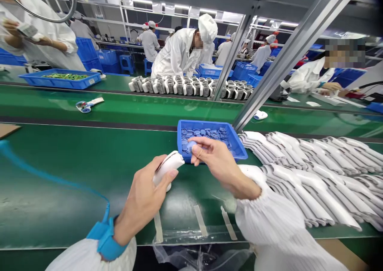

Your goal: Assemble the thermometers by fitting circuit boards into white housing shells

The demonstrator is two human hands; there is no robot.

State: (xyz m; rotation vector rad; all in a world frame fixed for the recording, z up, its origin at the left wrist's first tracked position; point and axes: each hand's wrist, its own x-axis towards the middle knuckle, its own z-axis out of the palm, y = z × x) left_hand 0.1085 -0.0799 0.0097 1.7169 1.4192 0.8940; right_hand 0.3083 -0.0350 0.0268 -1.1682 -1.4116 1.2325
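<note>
My left hand point(148, 193) is wrapped round a white plastic housing point(169, 166), which tilts up to the right above the green bench. Between the thumb and fingers of my right hand point(214, 157) is a small blue plastic piece point(190, 146). That hand is over the near left part of a blue tray point(243, 153) holding many similar blue pieces point(211, 133). The housing and the blue piece are close together but apart. A blue wrist strap point(111, 239) with a blue cord circles my left wrist.
Stacked white housings point(314, 179) cover the bench at right. A slanted metal post point(269, 79) rises behind the tray. Tape strips point(200, 220) and a plastic bag point(203, 253) are at the front edge. Across the conveyor point(143, 109), people in white work near grey-white parts point(179, 85).
</note>
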